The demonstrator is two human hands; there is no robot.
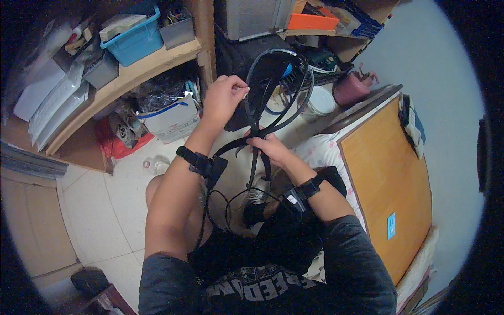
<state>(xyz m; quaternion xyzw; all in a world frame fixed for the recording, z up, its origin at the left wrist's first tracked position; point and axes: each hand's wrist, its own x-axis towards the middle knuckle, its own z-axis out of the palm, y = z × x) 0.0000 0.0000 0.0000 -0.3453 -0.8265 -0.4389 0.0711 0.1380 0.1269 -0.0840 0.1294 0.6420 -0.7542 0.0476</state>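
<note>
My left hand [226, 97] is raised just left of several black looped straps or cables [302, 110], with its fingertips pinched at the upper part of the bundle; a tiny pale item seems to be between them, too small to name. Lower down, my right hand [266, 144] grips the crossing of the black loops, whose strands hang toward my legs. Each forearm wears a black strap with a small device, the left [202, 164] and the right [299, 197], and thin wires dangle between them.
Wooden shelves [128, 81] hold bins and stacked trays at left. A white bucket [318, 102], a pink container [352, 89] and more shelving [317, 31] stand ahead. A wooden board [388, 184] lies on floral padding at right. A cardboard box [168, 126] sits under the left shelf.
</note>
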